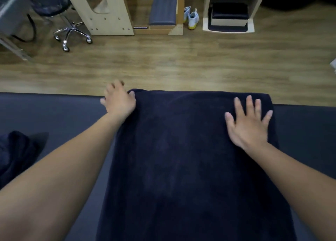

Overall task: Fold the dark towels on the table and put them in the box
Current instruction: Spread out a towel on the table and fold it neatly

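Head view: a dark towel (190, 159) lies spread flat on the grey tabletop (54, 113). It runs from the near edge of the picture out to the tabletop's far edge, and every place below is given from this towel.

The right hand (249, 124) lies palm down on the towel, just inside its far right corner. Its fingers (250, 104) are straight and spread apart, flat on the cloth and holding nothing.

The left hand (119, 100) is at the towel's far left corner. Its thumb side touches the corner, and the rest of the hand lies off the cloth, over the bare tabletop and its far edge. The fingers there are blurred, so I cannot tell whether the hand pinches the corner or only rests against it. Both bare forearms reach in from the near side, one along each long edge of the towel.

Well to the left of the towel, at the picture's edge, a second dark towel (16, 153) lies crumpled on the tabletop.

Beyond the towel's far edge is a wooden floor (181, 62). Further off stand a wheeled stool (72, 31) and a pair of pale shoes (190, 17).
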### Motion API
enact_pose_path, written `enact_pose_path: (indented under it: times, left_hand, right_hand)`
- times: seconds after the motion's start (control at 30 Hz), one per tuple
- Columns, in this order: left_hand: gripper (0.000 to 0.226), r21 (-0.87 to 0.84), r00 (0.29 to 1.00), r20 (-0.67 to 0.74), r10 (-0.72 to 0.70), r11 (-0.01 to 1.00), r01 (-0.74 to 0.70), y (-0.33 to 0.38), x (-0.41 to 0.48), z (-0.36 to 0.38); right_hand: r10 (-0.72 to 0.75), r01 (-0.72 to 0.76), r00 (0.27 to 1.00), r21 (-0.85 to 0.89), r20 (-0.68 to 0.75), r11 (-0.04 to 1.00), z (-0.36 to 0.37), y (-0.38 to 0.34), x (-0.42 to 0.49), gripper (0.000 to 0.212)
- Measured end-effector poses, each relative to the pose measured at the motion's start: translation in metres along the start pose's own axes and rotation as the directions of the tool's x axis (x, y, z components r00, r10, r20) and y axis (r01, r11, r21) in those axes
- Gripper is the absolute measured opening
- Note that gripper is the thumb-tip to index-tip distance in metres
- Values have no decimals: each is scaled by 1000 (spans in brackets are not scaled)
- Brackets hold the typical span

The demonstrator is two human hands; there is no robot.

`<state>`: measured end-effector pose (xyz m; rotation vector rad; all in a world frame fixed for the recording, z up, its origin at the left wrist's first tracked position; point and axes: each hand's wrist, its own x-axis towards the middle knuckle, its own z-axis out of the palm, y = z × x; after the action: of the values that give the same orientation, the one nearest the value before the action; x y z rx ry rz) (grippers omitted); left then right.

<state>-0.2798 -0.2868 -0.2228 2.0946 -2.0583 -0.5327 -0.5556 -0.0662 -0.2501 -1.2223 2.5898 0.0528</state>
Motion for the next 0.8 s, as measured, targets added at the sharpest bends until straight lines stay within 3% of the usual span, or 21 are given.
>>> enact_pose_path:
  times: [0.03,0.07,0.1,0.13,0.17,0.2,0.27,0.37,0.47,0.57,0.6,0.67,0.73,0.8]
  left_hand:
    - [42,73,973,-101,208,977,-202,11,-20,6]
    - [46,110,895,-106,433,900,-422,24,-47,14]
    - [52,122,772,-13,635,768,-629,33,-75,28]
    - [60,102,677,130,724,670,-736,37,-100,45]
    - [67,89,628,269,730,630,-771,38,-116,57]
    - [70,112,629,356,692,636,-763,36,-121,63]
    - [66,186,739,319,593,726,-662,25,-99,65]
    - [61,256,898,209,388,864,-433,3,-53,54]
    - [63,261,958,201,205,931,-254,-10,-20,44]
    - [65,236,981,192,4,970,-50,-12,-2,23]
    - [65,275,988,154,27,959,-70,-9,-7,17]
    - [63,338,959,84,269,898,-281,4,-43,17]
    - [64,291,820,139,555,769,-569,16,-109,34]
    - [67,236,657,341,673,615,-753,13,-170,59]
  right_hand:
    - [-45,45,998,7,-34,999,-4,-15,-2,68]
    - [-135,135,988,-4,-70,991,-5,-32,-5,66]
    - [-251,250,964,-27,-84,968,-2,-51,-11,65]
    - [-365,362,929,-60,-66,930,5,-67,-19,68]
    - [-443,440,897,-87,-17,894,12,-77,-26,71]
    - [-471,471,882,-107,26,875,17,-80,-28,72]
    - [-421,419,907,-94,7,903,15,-60,-8,68]
    - [-178,174,983,-89,-36,981,1,3,29,67]
    - [17,-16,998,-32,53,999,-9,59,37,71]
    - [80,-76,996,-94,45,993,-18,74,34,75]
    - [57,-58,998,-131,-18,990,-21,68,31,73]
    - [-64,44,987,-134,-144,990,-20,30,13,68]
    - [-246,239,950,-59,-191,969,-2,-24,-31,66]
    - [-481,479,869,-44,-121,877,35,-63,-85,64]
